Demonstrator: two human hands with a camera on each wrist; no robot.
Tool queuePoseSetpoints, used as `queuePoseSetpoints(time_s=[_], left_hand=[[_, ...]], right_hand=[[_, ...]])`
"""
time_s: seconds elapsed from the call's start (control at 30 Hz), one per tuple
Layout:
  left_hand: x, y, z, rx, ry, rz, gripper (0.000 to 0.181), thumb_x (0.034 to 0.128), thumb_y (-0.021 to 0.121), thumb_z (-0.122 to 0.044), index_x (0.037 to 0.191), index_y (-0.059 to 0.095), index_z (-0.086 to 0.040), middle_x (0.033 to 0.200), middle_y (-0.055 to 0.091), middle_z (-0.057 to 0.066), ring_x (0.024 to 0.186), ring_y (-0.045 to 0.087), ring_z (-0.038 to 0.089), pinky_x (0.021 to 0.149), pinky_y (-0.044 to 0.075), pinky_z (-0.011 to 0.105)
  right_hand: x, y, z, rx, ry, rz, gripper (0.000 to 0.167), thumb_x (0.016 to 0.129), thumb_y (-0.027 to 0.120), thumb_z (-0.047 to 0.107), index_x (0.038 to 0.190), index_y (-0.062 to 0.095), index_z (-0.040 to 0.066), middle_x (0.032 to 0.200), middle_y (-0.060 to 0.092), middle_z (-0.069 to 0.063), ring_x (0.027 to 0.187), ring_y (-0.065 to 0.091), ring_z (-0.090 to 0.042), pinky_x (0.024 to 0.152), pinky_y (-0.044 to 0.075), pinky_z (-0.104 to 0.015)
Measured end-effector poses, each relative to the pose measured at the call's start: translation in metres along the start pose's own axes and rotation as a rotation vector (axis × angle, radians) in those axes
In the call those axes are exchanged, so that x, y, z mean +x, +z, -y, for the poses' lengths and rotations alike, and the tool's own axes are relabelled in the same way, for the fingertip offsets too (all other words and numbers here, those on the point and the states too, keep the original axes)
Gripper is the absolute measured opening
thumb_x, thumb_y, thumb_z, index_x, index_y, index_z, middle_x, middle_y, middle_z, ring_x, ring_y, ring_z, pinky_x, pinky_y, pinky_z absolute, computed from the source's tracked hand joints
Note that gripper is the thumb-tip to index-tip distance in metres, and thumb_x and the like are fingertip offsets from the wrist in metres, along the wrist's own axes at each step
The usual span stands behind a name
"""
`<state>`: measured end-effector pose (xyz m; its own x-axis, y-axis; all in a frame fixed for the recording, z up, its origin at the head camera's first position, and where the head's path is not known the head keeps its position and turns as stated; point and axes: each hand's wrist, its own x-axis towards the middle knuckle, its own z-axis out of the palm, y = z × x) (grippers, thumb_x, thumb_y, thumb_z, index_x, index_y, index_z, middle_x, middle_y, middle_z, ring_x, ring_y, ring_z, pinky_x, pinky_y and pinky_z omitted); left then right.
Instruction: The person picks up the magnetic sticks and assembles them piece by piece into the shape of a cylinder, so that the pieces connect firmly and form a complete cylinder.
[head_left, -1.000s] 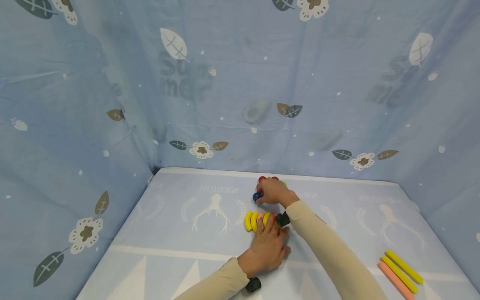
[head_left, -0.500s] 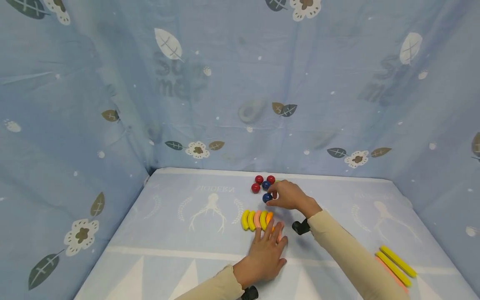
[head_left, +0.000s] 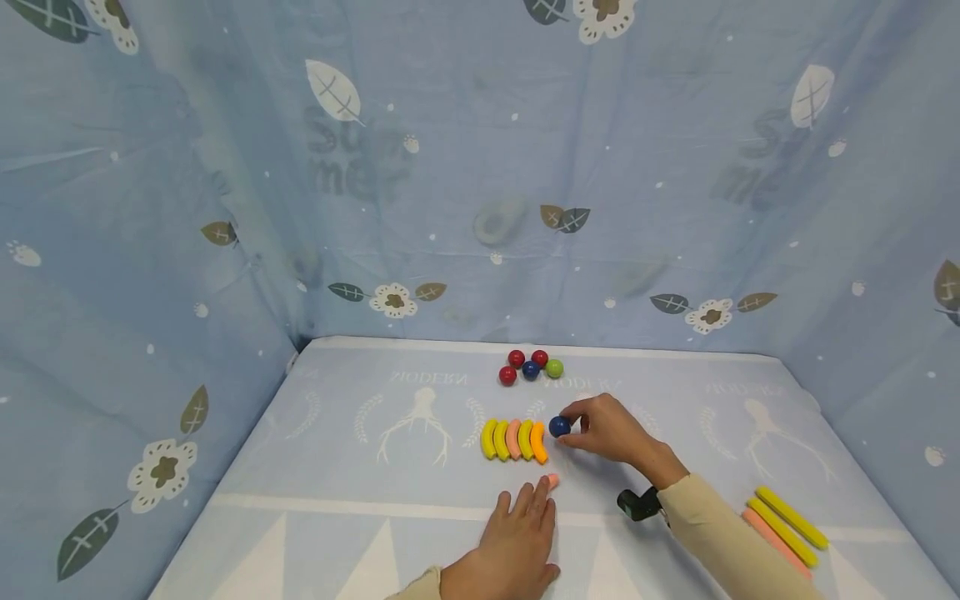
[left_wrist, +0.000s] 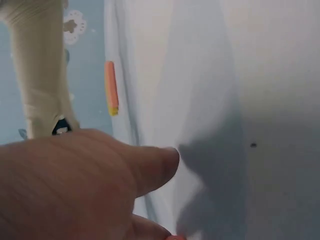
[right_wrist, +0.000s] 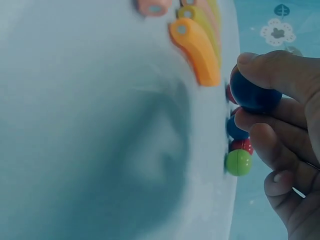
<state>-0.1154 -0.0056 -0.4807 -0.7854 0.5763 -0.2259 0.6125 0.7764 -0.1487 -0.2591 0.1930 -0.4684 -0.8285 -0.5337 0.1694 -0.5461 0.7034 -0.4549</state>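
Note:
My right hand pinches a dark blue ball between thumb and fingers, just above the table. In the right wrist view the ball sits between thumb and fingertips. Left of it lies a row of curved, banana-shaped pieces in yellow, pink and orange, the orange one at the right end. Below the row my left hand reaches flat with extended fingers. A pink piece pokes out at its fingertips, mostly hidden. In the left wrist view the thumb is stretched out.
At the back of the table lie several balls: red, blue and green. Two yellow sticks and a pink stick lie at the right. A patterned blue curtain encloses the table.
The right hand has carried the blue ball from near the back balls forward and right, beside the row. The left hand has drawn back toward the front, and the pink piece lies nearer the front.

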Motion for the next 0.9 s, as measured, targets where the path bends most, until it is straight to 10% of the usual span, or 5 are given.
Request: queuePoseSetpoints(time_s=[0.17,0.43,0.9], left_hand=[[-0.005,0.000,0.006,0.002,-0.055,-0.129,0.057,0.0874,0.063,-0.059,0.119,0.066,-0.011,0.120,0.058,0.004,0.110,0.046,0.022,0.087,0.037,0.038],[0.004,0.012,0.018,-0.063,-0.160,-0.438,0.025,0.0797,0.079,-0.038,0.088,0.068,-0.017,0.078,0.057,-0.001,0.074,0.047,0.021,0.059,0.032,0.033],[0.019,0.012,0.026,-0.386,-0.253,-0.336,0.022,0.0819,0.079,-0.034,0.078,0.069,-0.014,0.070,0.050,-0.004,0.056,0.051,0.016,0.047,0.040,0.032]], right_hand=[[-0.023,0.003,0.001,0.045,-0.020,-0.025,0.033,0.075,0.086,0.027,0.102,0.076,0.009,0.084,0.067,0.010,0.065,0.053,-0.006,0.055,0.045,-0.023],[-0.054,0.009,-0.002,0.100,-0.014,-0.060,0.033,0.074,0.087,0.024,0.101,0.075,0.010,0.086,0.068,0.012,0.063,0.052,-0.003,0.053,0.044,-0.022],[-0.081,0.025,0.008,0.174,-0.057,-0.098,0.031,0.075,0.087,0.026,0.100,0.075,0.013,0.088,0.067,0.013,0.061,0.053,-0.003,0.052,0.044,-0.021]])
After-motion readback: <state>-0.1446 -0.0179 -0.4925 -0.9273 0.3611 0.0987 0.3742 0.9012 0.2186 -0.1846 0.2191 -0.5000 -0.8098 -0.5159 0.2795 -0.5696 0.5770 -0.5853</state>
